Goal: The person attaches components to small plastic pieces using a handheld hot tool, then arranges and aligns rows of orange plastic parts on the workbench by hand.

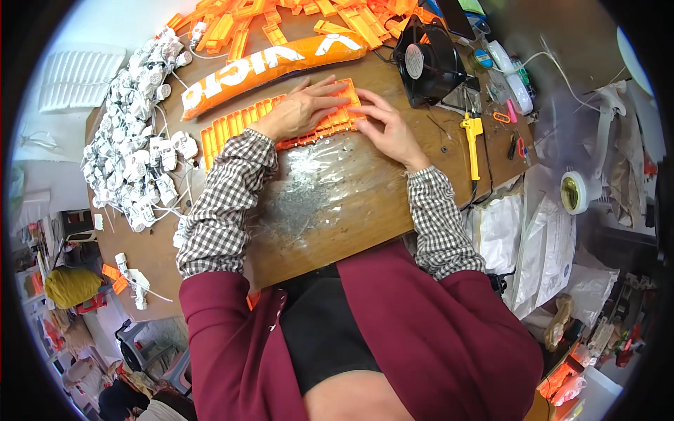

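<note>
A row of orange ribbed plastic pieces (235,125) lies aslant on the wooden table, just below a long orange plastic-wrapped pack. My left hand (298,112) rests across the row with its fingers stretched out to the right. It hides the middle of the pieces. My right hand (390,132) is at the row's right end, with fingers and thumb spread and the tips touching or nearly touching the end piece. Neither hand is closed around anything. Small dark bits show along the row's lower edge.
The orange pack (274,64) lies beyond the row. Orange plastic parts (281,14) are heaped at the back. White corded parts (133,133) pile up left. A black fan (428,63) and yellow-handled soldering iron (473,144) are right. Dark scraps (302,200) litter the wooden table (365,210).
</note>
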A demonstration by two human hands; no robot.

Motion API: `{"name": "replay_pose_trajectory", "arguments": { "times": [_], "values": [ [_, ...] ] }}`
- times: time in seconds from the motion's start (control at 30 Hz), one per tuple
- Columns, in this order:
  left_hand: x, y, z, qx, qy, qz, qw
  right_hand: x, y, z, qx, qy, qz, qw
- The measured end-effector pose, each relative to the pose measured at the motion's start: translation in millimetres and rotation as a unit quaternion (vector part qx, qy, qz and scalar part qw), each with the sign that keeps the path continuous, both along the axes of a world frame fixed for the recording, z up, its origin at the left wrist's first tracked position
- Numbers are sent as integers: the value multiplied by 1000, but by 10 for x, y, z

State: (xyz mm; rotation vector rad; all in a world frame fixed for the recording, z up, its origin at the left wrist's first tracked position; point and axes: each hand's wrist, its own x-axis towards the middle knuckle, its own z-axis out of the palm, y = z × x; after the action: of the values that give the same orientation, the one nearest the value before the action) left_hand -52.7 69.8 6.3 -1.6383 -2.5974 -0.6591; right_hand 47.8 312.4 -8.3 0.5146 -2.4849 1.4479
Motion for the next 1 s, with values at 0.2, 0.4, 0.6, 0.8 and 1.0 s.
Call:
{"name": "replay_pose_trajectory", "arguments": {
  "times": [0.2,0.4,0.6,0.8,1.0],
  "values": [
    [305,-663,653,296,-127,193,927,-30,11,48,-61,-9,-40,997],
    [1095,-1880,400,428,-247,418,762,-83,-513,323,79,95,26,992],
    [1399,-2227,-52,319,-209,386,840,-247,-1636,318,166,155,229,946],
    [1314,-2173,88,162,-132,295,932,-304,-2137,199,249,142,235,929],
    [1102,-2222,43,109,-88,253,957,-299,-2100,110,220,118,213,945]
  ]
}}
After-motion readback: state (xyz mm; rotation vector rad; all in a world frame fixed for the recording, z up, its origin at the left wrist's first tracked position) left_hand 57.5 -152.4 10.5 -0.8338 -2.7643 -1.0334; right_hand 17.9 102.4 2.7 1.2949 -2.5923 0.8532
